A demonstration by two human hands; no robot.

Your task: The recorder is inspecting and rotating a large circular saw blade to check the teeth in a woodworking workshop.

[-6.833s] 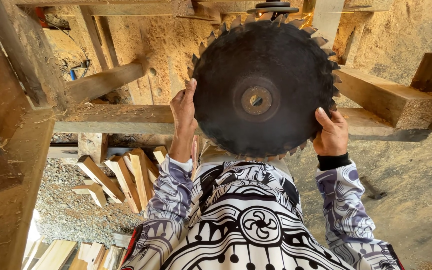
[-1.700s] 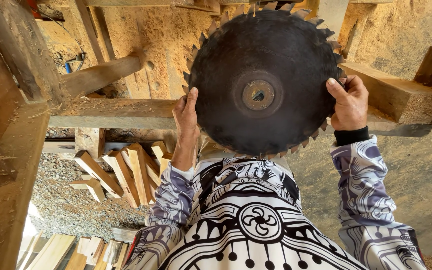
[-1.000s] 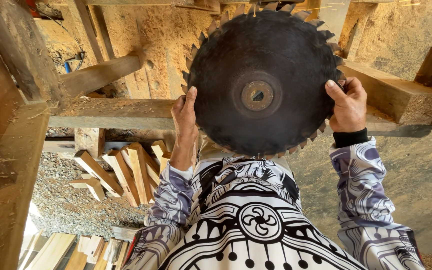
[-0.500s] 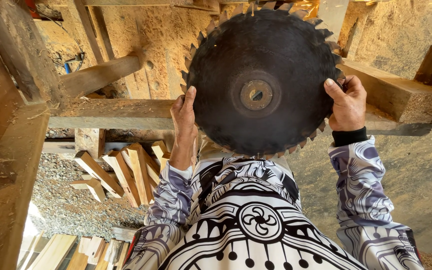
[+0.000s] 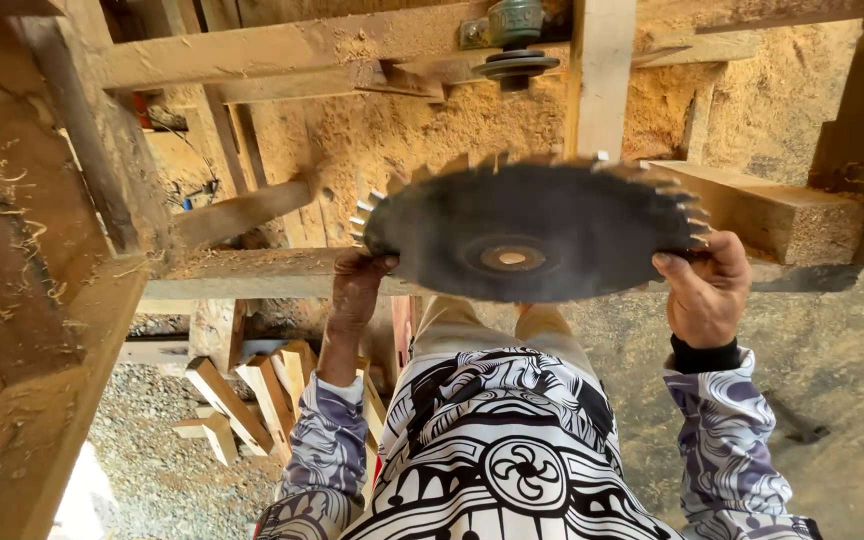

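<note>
Soft, even daylight fills the scene, brightest on the sawdust-coated wall [image 5: 402, 140] at 12 o'clock, with one blown-out white patch at 7 o'clock. The toothed rim of the saw blade [image 5: 532, 235] smears with motion blur, while its dark face shows no glare. The beams [image 5: 42, 300] at 9 o'clock bow outward from wide-angle distortion and sit in mild shade.

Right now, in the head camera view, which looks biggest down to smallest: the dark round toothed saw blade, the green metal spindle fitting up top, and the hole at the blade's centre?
1. Dark round toothed saw blade, by far the largest.
2. Green metal spindle fitting, though it sits farther from the camera, so it may look smaller than it really is.
3. Centre hole of the blade, smallest.
</note>
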